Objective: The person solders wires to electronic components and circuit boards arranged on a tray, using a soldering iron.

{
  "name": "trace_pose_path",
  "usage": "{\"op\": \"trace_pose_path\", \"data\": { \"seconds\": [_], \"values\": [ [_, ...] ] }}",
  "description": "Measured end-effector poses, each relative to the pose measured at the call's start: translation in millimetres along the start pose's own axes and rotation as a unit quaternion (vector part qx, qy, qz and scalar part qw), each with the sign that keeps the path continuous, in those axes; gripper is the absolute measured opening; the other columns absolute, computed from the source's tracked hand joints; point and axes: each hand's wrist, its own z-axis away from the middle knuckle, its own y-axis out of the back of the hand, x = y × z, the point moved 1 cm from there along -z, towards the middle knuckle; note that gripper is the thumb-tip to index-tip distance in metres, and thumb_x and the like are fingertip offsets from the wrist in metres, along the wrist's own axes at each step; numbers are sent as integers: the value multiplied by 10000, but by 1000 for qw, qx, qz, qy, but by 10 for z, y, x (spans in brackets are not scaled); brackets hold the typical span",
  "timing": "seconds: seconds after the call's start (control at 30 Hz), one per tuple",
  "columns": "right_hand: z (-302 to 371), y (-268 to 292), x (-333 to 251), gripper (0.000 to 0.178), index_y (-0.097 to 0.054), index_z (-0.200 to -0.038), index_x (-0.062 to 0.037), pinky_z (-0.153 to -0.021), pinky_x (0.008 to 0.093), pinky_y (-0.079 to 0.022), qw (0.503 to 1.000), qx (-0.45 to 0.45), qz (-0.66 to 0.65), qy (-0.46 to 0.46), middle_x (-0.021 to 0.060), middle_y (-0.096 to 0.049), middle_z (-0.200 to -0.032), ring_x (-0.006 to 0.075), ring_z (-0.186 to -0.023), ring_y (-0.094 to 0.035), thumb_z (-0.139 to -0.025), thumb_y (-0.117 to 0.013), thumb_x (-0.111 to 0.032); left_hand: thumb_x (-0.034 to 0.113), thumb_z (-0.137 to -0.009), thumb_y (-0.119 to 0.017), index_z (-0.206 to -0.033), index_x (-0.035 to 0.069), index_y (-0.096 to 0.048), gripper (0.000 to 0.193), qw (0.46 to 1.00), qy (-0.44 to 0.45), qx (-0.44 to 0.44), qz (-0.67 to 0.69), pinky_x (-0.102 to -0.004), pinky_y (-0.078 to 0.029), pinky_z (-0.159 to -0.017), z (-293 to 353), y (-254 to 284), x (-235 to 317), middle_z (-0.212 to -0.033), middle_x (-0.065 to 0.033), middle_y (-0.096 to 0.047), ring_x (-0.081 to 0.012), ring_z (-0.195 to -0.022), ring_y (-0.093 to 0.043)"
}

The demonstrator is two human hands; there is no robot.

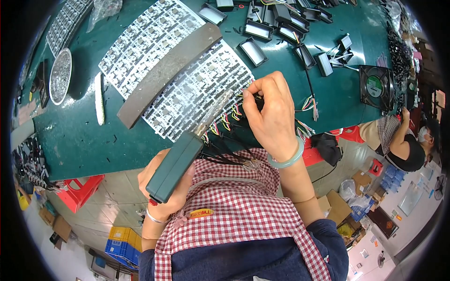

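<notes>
My left hand (176,200) is wrapped round the dark green handle of a soldering gun (172,166). Its long, stained metal barrel points up and right, along the near edge of a white circuit board panel (201,77). Thumb and forefinger of my right hand (275,117) pinch a thin wire at that edge, close to the barrel's far end. Several coloured wire ends (228,117) line the edge, and their black cables (229,152) hang toward my apron. Across the panel lies a heavy dark bar (168,72). My right fingers partly hide the wire's tip.
Black open cases (253,51) are scattered at the back. A black fan (376,87) stands at the right edge of the green table (84,145). To the left are a pale rod (99,99) and an oval dish (69,58). Another person (410,150) sits at far right.
</notes>
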Motion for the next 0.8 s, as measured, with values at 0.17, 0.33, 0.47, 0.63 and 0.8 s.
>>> {"op": "trace_pose_path", "data": {
  "seconds": [0.17, 0.33, 0.47, 0.63, 0.8],
  "values": [
    [-10, -9, -5, 134, -556, -822, -3, -719, 420, -462, 1000, 5, 2, -7, 135, -516, -886, 323, -837, -543, -774, -679, 19, -23, -686, -762, -920, -52, -698, 245, 999, -45, -15, -7, -322, -556, -689, -107, -1, 76, -882, -157, -684, -265, -762, -700],
    [-18, -10, 0, 128, -558, -804, 0, -715, 419, -466, 1000, 6, -4, -11, 137, -520, -870, 321, -828, -551, -770, -680, 19, -41, -668, -733, -890, -51, -687, 226, 999, -28, -22, 15, -316, -543, -664, -154, -20, 111, -846, -152, -668, -270, -729, -686],
    [-16, -13, 0, 124, -560, -806, 3, -715, 419, -468, 1000, 8, -6, -11, 140, -524, -872, 324, -830, -554, -771, -678, 17, -33, -665, -738, -865, -48, -677, 210, 999, -16, -35, 20, -313, -533, -644, -160, -22, 99, -821, -146, -659, -267, -708, -678],
    [-17, -18, 1, 115, -564, -807, 5, -714, 422, -470, 1000, 7, -5, -19, 141, -528, -870, 327, -832, -557, -770, -673, 17, -28, -652, -741, -844, -33, -664, 207, 999, -13, -51, 7, -310, -519, -616, -163, -11, 91, -813, -140, -651, -260, -669, -660],
    [-21, -21, 0, 116, -562, -801, 3, -714, 423, -471, 1000, 8, -3, -19, 139, -528, -865, 325, -831, -557, -766, -672, 18, -34, -645, -733, -839, -36, -662, 207, 999, -9, -48, 2, -306, -514, -605, -155, -13, 119, -804, -135, -646, -254, -662, -656]
  ]
}}
